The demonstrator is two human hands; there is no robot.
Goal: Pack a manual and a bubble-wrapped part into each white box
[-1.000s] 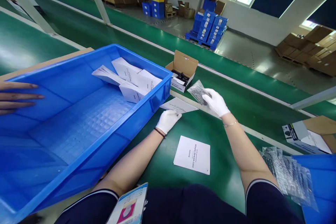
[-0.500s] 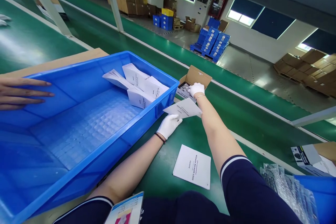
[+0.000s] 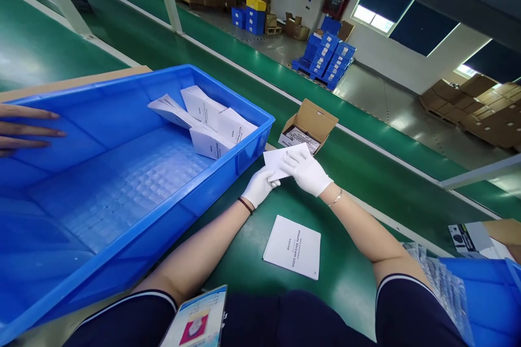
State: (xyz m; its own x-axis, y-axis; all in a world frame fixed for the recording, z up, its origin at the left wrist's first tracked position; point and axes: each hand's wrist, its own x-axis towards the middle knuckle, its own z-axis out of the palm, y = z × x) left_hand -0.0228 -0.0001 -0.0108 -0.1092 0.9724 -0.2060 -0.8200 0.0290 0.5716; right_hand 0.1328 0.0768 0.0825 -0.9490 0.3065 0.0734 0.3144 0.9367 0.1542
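Note:
In front of the blue bin's near corner, my gloved left hand (image 3: 259, 188) grips a white booklet (image 3: 273, 162) by its lower edge. My gloved right hand (image 3: 308, 171) is closed on the same booklet from the right, its fingers lying over the upper face. Just beyond the hands stands a small carton (image 3: 316, 117) with its lid up, and something in clear bubble wrap (image 3: 302, 138) fills it. Closer to my body, a stack of booklets (image 3: 293, 246) printed "Minute Stream 1000" lies flat on the green work surface (image 3: 240, 260).
A large blue bin (image 3: 134, 222) takes up the left side, with several booklets (image 3: 215, 119) at its far end. Another person's hand (image 3: 28, 129) rests over its left wall. At right are clear plastic bags (image 3: 445, 287), a blue container (image 3: 488, 287) and an open printed box (image 3: 472, 238).
My right hand has left the carton's contents and come back to the booklet in my left hand. The bubble-wrapped contents now show. The view has shifted slightly.

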